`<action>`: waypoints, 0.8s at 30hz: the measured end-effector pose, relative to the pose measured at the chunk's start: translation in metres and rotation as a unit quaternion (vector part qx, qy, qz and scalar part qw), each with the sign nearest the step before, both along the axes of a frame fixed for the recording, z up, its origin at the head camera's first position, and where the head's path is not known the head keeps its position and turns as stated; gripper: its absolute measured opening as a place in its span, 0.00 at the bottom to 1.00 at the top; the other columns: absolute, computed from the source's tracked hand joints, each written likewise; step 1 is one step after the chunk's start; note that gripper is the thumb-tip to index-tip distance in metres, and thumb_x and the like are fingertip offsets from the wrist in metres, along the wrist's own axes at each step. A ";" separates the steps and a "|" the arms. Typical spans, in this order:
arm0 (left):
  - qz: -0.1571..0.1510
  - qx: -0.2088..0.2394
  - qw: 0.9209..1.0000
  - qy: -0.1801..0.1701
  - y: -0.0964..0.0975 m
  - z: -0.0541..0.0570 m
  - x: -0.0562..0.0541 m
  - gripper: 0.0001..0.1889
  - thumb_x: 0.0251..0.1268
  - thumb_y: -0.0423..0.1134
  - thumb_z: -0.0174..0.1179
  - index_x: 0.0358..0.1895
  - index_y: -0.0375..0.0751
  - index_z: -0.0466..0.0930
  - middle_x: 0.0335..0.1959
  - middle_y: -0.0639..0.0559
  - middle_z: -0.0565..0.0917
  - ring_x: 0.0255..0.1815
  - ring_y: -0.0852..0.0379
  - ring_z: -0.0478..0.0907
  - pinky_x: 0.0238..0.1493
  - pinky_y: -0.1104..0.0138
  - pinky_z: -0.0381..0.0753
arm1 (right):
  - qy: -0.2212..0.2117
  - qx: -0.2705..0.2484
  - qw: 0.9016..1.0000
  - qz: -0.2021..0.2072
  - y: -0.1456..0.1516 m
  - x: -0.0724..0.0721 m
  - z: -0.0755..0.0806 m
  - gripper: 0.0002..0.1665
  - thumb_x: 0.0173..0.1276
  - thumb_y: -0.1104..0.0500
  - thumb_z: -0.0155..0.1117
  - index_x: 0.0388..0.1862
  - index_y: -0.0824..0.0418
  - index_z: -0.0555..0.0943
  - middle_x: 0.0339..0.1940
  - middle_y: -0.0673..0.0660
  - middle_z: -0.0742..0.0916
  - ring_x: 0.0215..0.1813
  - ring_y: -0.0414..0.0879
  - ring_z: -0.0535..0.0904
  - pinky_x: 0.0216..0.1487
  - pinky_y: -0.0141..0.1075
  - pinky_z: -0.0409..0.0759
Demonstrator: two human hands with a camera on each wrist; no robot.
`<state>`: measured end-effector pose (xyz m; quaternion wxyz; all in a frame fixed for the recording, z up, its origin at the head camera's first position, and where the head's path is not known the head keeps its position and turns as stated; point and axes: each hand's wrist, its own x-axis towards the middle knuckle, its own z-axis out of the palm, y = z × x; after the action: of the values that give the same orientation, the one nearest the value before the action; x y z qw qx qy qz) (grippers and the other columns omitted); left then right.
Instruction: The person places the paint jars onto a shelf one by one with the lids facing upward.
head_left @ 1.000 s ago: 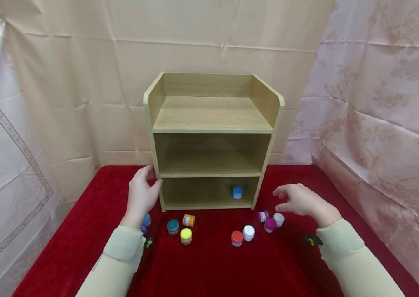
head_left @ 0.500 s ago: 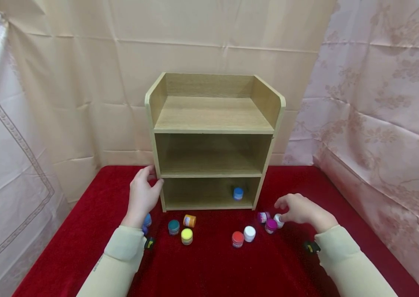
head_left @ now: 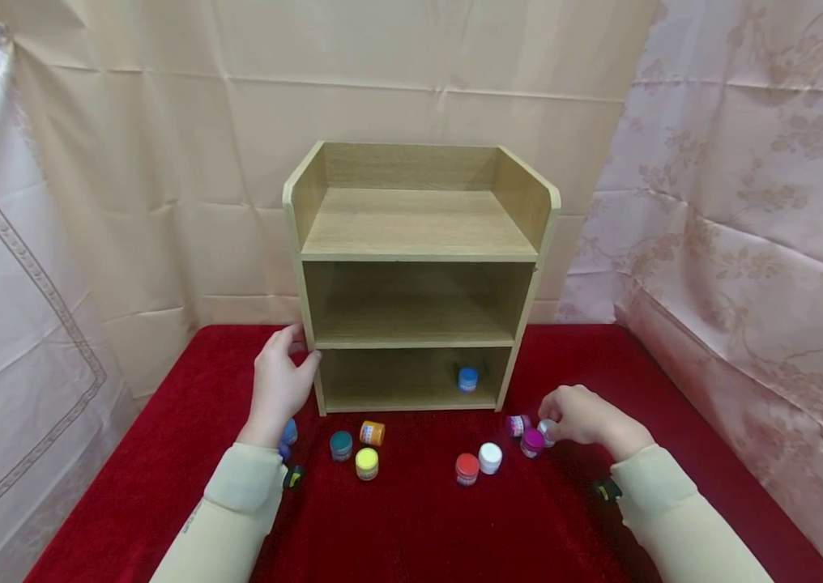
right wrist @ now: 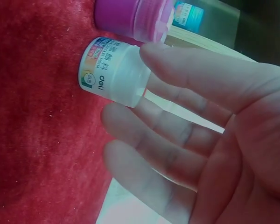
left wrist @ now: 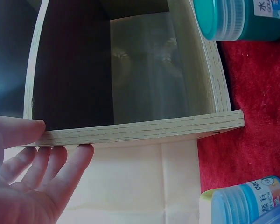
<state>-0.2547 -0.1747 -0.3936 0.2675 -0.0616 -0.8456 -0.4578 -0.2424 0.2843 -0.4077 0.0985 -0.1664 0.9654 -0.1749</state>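
Note:
In the head view my left hand (head_left: 283, 380) grips the left side panel of the wooden shelf unit (head_left: 419, 343). The left wrist view has its thumb on the inner side of the panel edge and its fingers on the outer side. To the right of the unit, my right hand (head_left: 586, 419) holds a white paint jar (right wrist: 113, 70) by its lid end, thumb on one side and fingers around the other. That jar stands on the red cloth. Right beside it are a magenta paint jar (head_left: 531, 442) and a purple jar (head_left: 517, 425) lying on its side.
A blue jar (head_left: 467, 380) stands on the bottom shelf. In front are a red jar (head_left: 466, 469), another white jar (head_left: 490, 458), a yellow jar (head_left: 367, 464), a teal jar (head_left: 341, 445) and a tipped orange jar (head_left: 373, 433). Blue jars (left wrist: 247, 200) lie by my left wrist.
My right hand has come down and slightly left onto the white paint jar, its thumb and fingers closing around it. The left hand stays at the shelf unit's side panel.

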 end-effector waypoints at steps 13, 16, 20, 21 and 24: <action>0.000 -0.001 1.000 -0.001 0.000 0.001 0.001 0.22 0.68 0.30 0.64 0.64 0.33 0.76 0.56 0.38 0.79 0.56 0.40 0.80 0.53 0.48 0.82 | 0.003 0.017 1.000 -0.008 0.003 0.000 0.006 0.13 0.57 0.62 0.80 0.41 0.60 0.88 0.31 0.51 0.85 0.34 0.47 0.78 0.37 0.45 0.82; 0.000 0.000 1.000 -0.002 0.000 0.001 0.001 0.22 0.68 0.30 0.64 0.64 0.33 0.76 0.56 0.37 0.79 0.56 0.40 0.80 0.54 0.48 0.82 | 0.008 0.023 1.000 -0.008 0.005 0.000 0.008 0.13 0.58 0.62 0.79 0.42 0.61 0.88 0.32 0.52 0.85 0.34 0.48 0.79 0.38 0.47 0.83; -0.001 0.001 1.000 -0.002 0.000 0.001 0.000 0.23 0.68 0.30 0.65 0.64 0.33 0.76 0.56 0.37 0.79 0.56 0.40 0.80 0.54 0.48 0.82 | 0.014 0.030 0.999 -0.011 0.010 -0.001 0.007 0.14 0.58 0.63 0.79 0.43 0.63 0.87 0.33 0.53 0.85 0.35 0.48 0.80 0.40 0.49 0.84; -0.001 0.002 1.000 -0.002 0.000 0.001 0.000 0.23 0.68 0.30 0.65 0.65 0.33 0.76 0.56 0.38 0.79 0.55 0.40 0.80 0.54 0.48 0.82 | 0.017 0.032 0.999 -0.011 0.012 -0.002 0.006 0.14 0.58 0.63 0.79 0.43 0.63 0.87 0.33 0.54 0.85 0.35 0.49 0.80 0.40 0.50 0.84; 0.000 0.002 1.000 -0.003 0.000 0.001 0.000 0.23 0.67 0.30 0.65 0.65 0.33 0.75 0.56 0.38 0.79 0.55 0.40 0.80 0.53 0.48 0.82 | 0.020 0.036 0.999 -0.015 0.016 -0.003 0.005 0.15 0.57 0.63 0.79 0.43 0.64 0.87 0.33 0.54 0.86 0.36 0.49 0.81 0.41 0.52 0.84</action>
<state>-0.2544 -0.1745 -0.3930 0.2652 -0.0602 -0.8455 -0.4595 -0.2451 0.2999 -0.4024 0.0824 -0.1514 0.9753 -0.1381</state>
